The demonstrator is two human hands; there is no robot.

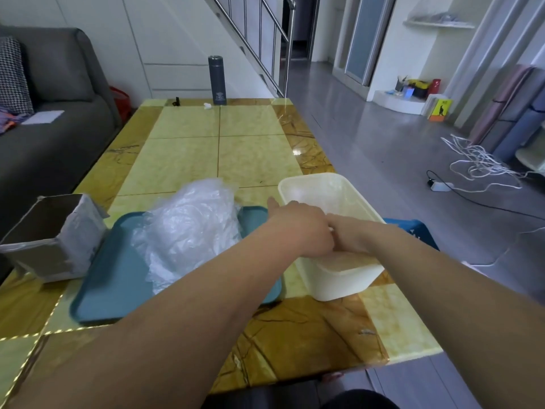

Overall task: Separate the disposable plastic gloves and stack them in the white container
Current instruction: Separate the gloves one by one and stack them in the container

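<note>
A crumpled pile of clear plastic gloves (188,228) lies on a teal tray (112,278) at the near left of the table. To the right of the tray stands the white container (321,187), a rectangular tub. Both my hands reach into it side by side and touch. My left hand (300,225) crosses over the tray's right edge, thumb stuck out, fingers bent down into the tub. My right hand (352,236) is beside it, its fingers hidden below the rim. A pale layer shows through the tub's near wall. Any glove in my fingers is too transparent to make out.
An open grey carton (50,240) stands at the table's left edge, against the tray. A dark flask (217,81) and a small white scrap (208,106) are at the far end. A sofa (53,122) runs along the left, a blue stool (413,230) is behind the tub, and cables (477,163) lie on the floor.
</note>
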